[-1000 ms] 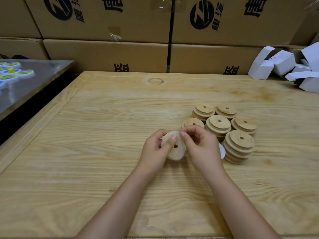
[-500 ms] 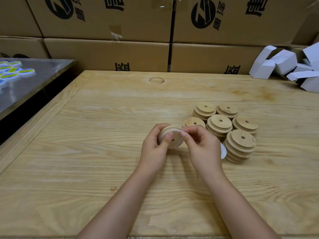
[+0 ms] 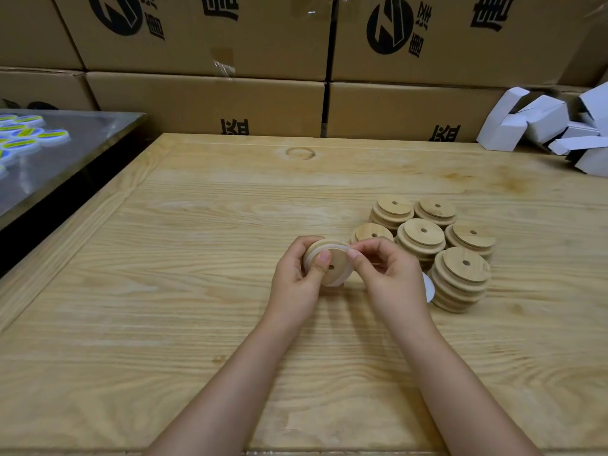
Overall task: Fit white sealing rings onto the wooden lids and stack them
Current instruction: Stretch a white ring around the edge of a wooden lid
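The left hand [image 3: 297,284] grips a lid [image 3: 335,269] just above the worktop [image 3: 197,291], thumb pressed on its face beside the hole. The right hand [image 3: 391,278] pinches the ring [image 3: 336,284] at the lid's upper edge. Stacks [image 3: 460,278] of lids stand close to the right

Table [image 3: 164,324]: near and centre, carries the lids.
Lid stacks [image 3: 424,238]: on the table, right of centre, clustered close.
Held lid [image 3: 332,268]: just left of the stacks; left hand [image 3: 296,284] grips its left side, right hand [image 3: 391,278] pinches the sealing ring [image 3: 334,247] at its right rim.
Cartons [image 3: 204,103]: stacked behind the table's far edge.
Folded boxes [image 3: 543,123]: far right corner.
Metal surface [image 3: 65,153]: left of the table, discs [image 3: 23,136] on it.
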